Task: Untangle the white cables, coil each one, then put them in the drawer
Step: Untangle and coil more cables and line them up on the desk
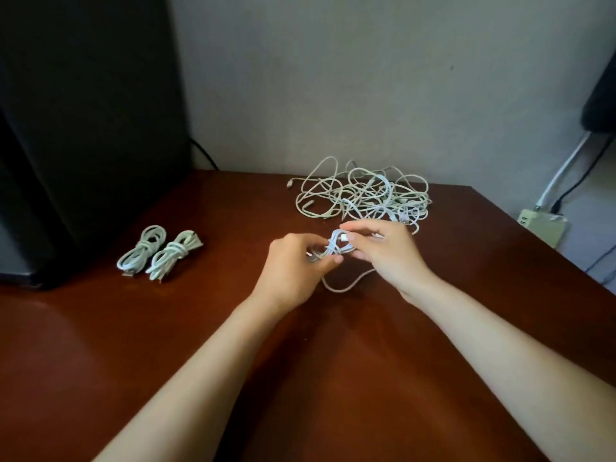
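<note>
Both forearms (186, 378) reach forward over the bench (100, 361); left hand (293, 271) and right hand (388, 253) meet mid-bench, fingers (361, 228) pinching a half-coiled white cable (335, 246) between them. Its bundle runs left to right, one loose loop (343, 288) sagging toward the camera. Fingers hide its ends; tangled pile (363, 195) lies just behind.

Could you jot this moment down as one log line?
step: coiling cable | left hand: grips it | right hand: pinches its end | done: two coils on table | pending: tangle

A reddish-brown table (100, 345) fills the lower frame. Two coiled white cables (142, 249) lie side by side centre left; a tangled cable heap (363, 195) sits upper centre.
</note>
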Demonstrator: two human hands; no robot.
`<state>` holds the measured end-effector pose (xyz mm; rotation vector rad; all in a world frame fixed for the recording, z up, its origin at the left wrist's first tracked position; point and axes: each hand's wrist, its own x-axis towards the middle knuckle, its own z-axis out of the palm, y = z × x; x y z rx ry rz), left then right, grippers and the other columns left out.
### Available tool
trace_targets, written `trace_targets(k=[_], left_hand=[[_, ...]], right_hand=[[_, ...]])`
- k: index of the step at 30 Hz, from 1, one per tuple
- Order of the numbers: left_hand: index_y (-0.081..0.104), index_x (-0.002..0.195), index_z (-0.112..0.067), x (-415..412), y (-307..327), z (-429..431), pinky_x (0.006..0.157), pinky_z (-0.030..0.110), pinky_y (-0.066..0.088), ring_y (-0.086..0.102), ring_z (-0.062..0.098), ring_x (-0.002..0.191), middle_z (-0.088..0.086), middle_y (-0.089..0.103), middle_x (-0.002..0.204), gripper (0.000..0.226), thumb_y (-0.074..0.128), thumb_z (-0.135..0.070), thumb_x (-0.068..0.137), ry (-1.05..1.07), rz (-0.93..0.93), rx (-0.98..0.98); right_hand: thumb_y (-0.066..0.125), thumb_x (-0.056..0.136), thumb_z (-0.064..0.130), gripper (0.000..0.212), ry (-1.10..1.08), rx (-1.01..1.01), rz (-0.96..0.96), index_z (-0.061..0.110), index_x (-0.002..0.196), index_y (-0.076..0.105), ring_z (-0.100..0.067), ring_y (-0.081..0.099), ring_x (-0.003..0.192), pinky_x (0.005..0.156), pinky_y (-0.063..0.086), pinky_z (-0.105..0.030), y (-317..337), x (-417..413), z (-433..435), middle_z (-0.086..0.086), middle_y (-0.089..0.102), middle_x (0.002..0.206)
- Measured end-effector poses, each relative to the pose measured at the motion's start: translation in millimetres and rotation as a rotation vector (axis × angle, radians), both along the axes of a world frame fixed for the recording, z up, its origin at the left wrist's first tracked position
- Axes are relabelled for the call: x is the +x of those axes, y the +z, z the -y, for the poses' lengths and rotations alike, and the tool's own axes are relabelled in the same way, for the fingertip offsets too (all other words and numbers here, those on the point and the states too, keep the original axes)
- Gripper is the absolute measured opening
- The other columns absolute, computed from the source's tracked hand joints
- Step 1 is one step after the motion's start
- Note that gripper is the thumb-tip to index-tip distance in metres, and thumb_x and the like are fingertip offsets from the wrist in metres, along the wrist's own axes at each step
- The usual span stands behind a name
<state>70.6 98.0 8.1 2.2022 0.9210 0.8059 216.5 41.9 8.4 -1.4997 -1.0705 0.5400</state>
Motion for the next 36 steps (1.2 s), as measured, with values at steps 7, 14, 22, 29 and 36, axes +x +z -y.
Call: trace_targets(k=[7, 14, 22, 29, 36], left_hand=[[0.061, 0.12, -0.016, -63, -10, -31, 0.095, 0.041, 0.044, 0.057, 0.021, 0.107, 0.0, 0.069, 0.109, 0.042, 0.07, -0.035, 0.084, 0.332, -0.166, 0.2], [0.06, 0.123, -0.02, -90, -25, -46, 0.103, 0.037, 0.021, 0.048, 0.022, 0.116, 0.002, 0.066, 0.108, 0.045, 0.063, -0.046, 0.086, 0.48, -0.382, 0.383], [0.047, 0.134, -0.023, -89, -11, -38, 0.107, 0.047, 0.021, 0.037, 0.026, 0.128, 0.002, 0.057, 0.128, 0.056, 0.049, -0.058, 0.09, 0.49, -0.664, 0.423], [0.047, 0.135, -0.026, -63, 5, -22, 0.113, 0.051, 0.017, 0.033, 0.03, 0.125, 0.005, 0.039, 0.133, 0.057, 0.05, -0.059, 0.089, 0.436, -0.472, 0.412], [0.038, 0.142, -0.024, 7, 2, 3, 0.108, 0.041, 0.026, 0.031, 0.03, 0.129, 0.006, 0.035, 0.141, 0.06, 0.055, -0.049, 0.09, 0.167, -0.419, 0.232]], right_hand=[[0.058, 0.092, 0.014, 0.027, 0.122, -0.158, 0.4, 0.012, 0.117, 0.067, -0.012, 0.059, 0.111, 0.088, 0.036, -0.011, 1, -61, -59, -0.001, 0.067, 0.119], [0.04, 0.101, 0.018, 0.032, 0.191, -0.208, 0.474, 0.008, 0.115, 0.067, -0.02, 0.053, 0.117, 0.085, 0.033, -0.019, -11, -106, -90, -0.008, 0.066, 0.121], [0.034, 0.104, 0.023, 0.036, 0.232, -0.246, 0.541, 0.011, 0.126, 0.06, -0.022, 0.034, 0.138, 0.098, 0.023, -0.022, -22, -111, -91, -0.007, 0.055, 0.137], [0.054, 0.095, 0.023, 0.027, 0.125, -0.072, 0.487, 0.017, 0.119, 0.066, -0.015, 0.056, 0.116, 0.1, 0.038, -0.024, 2, -66, -58, 0.0, 0.065, 0.122], [0.06, 0.091, 0.011, 0.018, -0.022, -0.003, 0.592, 0.015, 0.104, 0.07, -0.008, 0.057, 0.105, 0.09, 0.034, -0.008, 8, -2, -5, 0.004, 0.067, 0.11]])
